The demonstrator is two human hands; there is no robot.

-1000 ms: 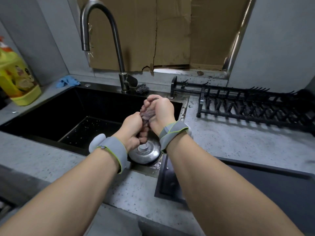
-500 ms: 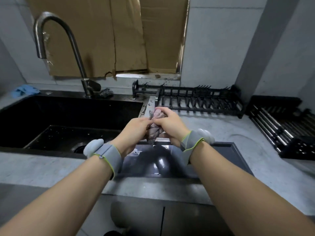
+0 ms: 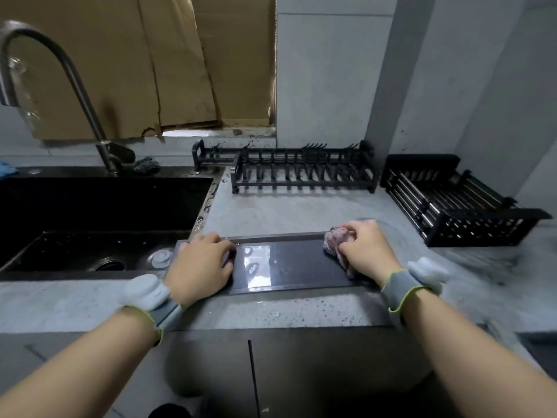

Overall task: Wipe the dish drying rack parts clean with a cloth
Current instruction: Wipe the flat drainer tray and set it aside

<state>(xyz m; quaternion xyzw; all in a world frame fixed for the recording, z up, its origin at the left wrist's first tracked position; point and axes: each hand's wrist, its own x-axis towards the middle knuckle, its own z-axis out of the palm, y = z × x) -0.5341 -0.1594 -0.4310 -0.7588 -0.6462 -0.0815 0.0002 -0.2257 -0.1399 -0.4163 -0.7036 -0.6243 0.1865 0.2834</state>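
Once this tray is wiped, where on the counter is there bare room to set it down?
Bare counter lies between the tray and the plate rack, and a strip runs along the front edge. The right is crowded by the basket; the sink takes the left.

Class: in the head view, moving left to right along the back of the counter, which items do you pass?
Faucet → scouring pad → plate rack → black basket.
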